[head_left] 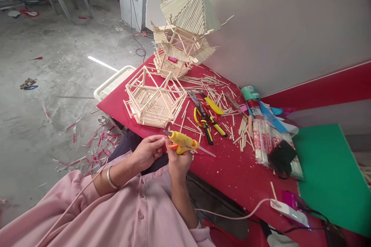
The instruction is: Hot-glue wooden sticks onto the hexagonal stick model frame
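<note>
My right hand (178,164) is wrapped round the handle of a yellow glue gun (185,142) with an orange trigger, its nozzle pointing left. A clear glue stick (207,151) pokes out of its back end. My left hand (149,152) is closed, its fingertips pinched together close to the nozzle; what they hold, if anything, is too small to make out. Just beyond my hands, an eight-sided frame of thin wooden sticks (153,102) rests on the red table (228,177). Behind it stands a tiered pagoda model (188,19) built of the same sticks.
Pliers (208,123), scissors (199,108) and a yellow cutter (213,105) lie among loose sticks (211,85). Packs of sticks (261,139), a green board (330,173) and a white power strip (290,212) are at the right. Torn wrappers (98,142) litter the floor.
</note>
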A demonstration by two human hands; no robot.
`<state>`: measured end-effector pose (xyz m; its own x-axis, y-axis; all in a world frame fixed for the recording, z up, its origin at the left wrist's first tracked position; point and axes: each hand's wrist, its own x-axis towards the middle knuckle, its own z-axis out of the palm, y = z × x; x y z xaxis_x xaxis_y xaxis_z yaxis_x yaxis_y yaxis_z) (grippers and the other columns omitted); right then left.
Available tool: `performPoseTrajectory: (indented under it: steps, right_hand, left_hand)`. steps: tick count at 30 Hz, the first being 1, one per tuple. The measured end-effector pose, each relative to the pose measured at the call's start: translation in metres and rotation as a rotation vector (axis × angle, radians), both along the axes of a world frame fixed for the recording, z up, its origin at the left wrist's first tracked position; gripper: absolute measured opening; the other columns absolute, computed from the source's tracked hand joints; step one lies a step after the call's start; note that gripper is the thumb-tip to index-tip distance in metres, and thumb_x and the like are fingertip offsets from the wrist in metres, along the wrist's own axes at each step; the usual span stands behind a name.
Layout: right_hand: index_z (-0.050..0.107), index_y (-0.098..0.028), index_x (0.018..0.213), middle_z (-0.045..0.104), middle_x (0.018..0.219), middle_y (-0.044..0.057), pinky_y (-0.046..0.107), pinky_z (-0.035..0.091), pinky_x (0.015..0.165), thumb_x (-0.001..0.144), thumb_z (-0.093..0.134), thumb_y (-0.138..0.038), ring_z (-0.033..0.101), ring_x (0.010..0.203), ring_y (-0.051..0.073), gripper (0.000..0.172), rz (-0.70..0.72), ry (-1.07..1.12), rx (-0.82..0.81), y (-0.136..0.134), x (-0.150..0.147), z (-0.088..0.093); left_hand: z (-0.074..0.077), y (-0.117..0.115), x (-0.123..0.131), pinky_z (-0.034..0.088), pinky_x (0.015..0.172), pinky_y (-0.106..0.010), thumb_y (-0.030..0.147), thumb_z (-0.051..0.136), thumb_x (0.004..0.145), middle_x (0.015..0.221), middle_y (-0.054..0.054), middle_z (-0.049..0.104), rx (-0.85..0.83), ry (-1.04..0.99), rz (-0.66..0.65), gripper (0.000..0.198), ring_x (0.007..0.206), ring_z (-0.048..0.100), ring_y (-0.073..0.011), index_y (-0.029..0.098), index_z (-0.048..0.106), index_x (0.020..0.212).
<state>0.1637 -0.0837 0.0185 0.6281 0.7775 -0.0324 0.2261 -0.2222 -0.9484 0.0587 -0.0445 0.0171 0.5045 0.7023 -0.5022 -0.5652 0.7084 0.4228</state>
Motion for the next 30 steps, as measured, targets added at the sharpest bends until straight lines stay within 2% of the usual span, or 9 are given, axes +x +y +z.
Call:
performPoseTrajectory:
  steps: [6, 12, 14, 20, 24, 30]
  right_hand:
    - [0.066, -0.016, 0.065, 0.071, 0.063, 0.007, 0.029, 0.053, 0.054, 0.068, 0.077, -0.054, 0.065, 0.057, 0.021, 0.040, 0.001, 0.049, 0.009, -0.001, -0.001, -0.003]
    - [0.066, -0.015, 0.065, 0.071, 0.062, 0.007, 0.027, 0.051, 0.048, 0.068, 0.076, -0.053, 0.065, 0.055, 0.021, 0.039, -0.010, 0.118, 0.008, 0.001, -0.007, -0.003]
    - [0.067, -0.015, 0.067, 0.072, 0.065, 0.008, 0.028, 0.052, 0.051, 0.068, 0.076, -0.053, 0.066, 0.058, 0.021, 0.039, -0.002, 0.123, 0.014, 0.001, -0.007, -0.003]
    - [0.065, -0.015, 0.071, 0.071, 0.067, 0.008, 0.030, 0.052, 0.054, 0.069, 0.075, -0.053, 0.065, 0.059, 0.021, 0.040, -0.063, 0.016, -0.014, -0.004, 0.010, -0.005]
    - [0.062, -0.017, 0.078, 0.069, 0.069, 0.006, 0.030, 0.053, 0.057, 0.070, 0.072, -0.049, 0.064, 0.061, 0.020, 0.035, 0.008, -0.057, 0.012, -0.016, 0.027, -0.003]
    - [0.059, -0.018, 0.080, 0.064, 0.065, 0.002, 0.027, 0.049, 0.052, 0.078, 0.066, -0.052, 0.059, 0.056, 0.016, 0.034, 0.100, -0.109, 0.060, -0.027, 0.036, 0.007]
  left_hand:
    - [-0.001, 0.003, -0.002, 0.024, 0.043, -0.015, 0.036, 0.095, 0.053, 0.052, 0.004, 0.048, 0.023, 0.035, 0.017, 0.043, 0.046, 0.039, -0.0040, 0.011, 0.066, 0.070]
    - [-0.001, 0.002, 0.001, 0.023, 0.041, -0.015, 0.037, 0.096, 0.051, 0.053, 0.004, 0.048, 0.005, -0.019, -0.006, 0.045, 0.047, 0.042, -0.0045, 0.011, 0.065, 0.070]
    - [-0.001, 0.002, 0.001, 0.024, 0.041, -0.014, 0.036, 0.096, 0.051, 0.053, 0.004, 0.049, -0.004, -0.018, 0.005, 0.044, 0.046, 0.042, -0.0039, 0.011, 0.064, 0.069]
    - [0.001, 0.011, -0.009, 0.028, 0.037, -0.014, 0.024, 0.094, 0.055, 0.069, -0.001, 0.064, -0.067, 0.066, 0.063, 0.038, 0.044, 0.047, -0.0031, 0.011, 0.067, 0.080]
    - [0.002, 0.019, -0.013, 0.033, 0.039, -0.013, 0.014, 0.090, 0.060, 0.070, -0.002, 0.066, -0.098, 0.072, 0.095, 0.031, 0.046, 0.050, -0.0028, 0.009, 0.069, 0.083]
    - [0.000, 0.023, -0.013, 0.034, 0.038, -0.012, 0.012, 0.088, 0.063, 0.068, 0.000, 0.063, -0.137, 0.047, 0.106, 0.029, 0.045, 0.049, -0.0019, 0.009, 0.069, 0.084]
